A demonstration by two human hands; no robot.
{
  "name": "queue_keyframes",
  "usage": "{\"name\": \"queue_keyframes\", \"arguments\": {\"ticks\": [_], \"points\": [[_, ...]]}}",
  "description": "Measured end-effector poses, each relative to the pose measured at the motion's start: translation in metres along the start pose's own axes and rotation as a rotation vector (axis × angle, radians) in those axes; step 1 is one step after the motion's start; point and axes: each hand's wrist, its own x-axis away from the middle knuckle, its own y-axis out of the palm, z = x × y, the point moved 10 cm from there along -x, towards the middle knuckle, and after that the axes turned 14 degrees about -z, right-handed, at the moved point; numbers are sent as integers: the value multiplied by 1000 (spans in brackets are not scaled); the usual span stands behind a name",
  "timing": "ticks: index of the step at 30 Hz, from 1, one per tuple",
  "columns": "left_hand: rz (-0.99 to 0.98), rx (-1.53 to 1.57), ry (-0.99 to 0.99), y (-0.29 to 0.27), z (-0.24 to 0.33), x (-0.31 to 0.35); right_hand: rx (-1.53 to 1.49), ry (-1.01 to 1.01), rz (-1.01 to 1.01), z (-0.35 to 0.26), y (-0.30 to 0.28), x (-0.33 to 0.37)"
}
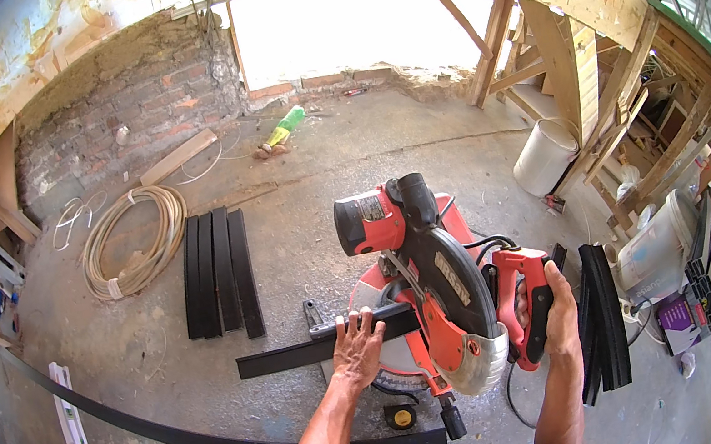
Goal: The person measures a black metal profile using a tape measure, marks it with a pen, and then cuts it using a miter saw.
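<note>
Miter saw (451,277) red and black; strip (289,359) black; bottle (284,128) green, lower end perhaps yellow.

A strip (289,358) lies partly on the miter saw (448,277), with other strips (225,269) left and right of it. Farther left lies a coil (175,226); behind, apparently a bottle (288,124).

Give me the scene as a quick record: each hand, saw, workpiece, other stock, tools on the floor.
Left hand: open, fingers spread over the black strip
Right hand: closed around the saw handle
Saw: red and black, on the floor; blade motion cannot be told
Workpiece: the black strip, lying across the saw base, its free end pointing left
Other stock: four black strips left of the saw; more black strips to its right
Floor tools: tape measure; white level at far left
</note>
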Motion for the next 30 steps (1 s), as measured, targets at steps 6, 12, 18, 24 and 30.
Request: {"name": "queue_keyframes", "arguments": {"ticks": [6, 12, 18, 24, 30], "points": [[12, 55, 5, -5, 0, 3, -15, 13, 3, 8, -2, 0], [8, 57, 7, -7, 1, 2, -1, -6, -7, 4, -1, 1], [20, 33, 6, -4, 0, 2, -4, -15, 4, 4, 0, 1], [39, 6, 8, -1, 1, 1, -14, -23, 15, 8, -4, 0], [7, 2, 1, 1, 1, 0, -11, -21, 25, 10, -6, 0]]}}
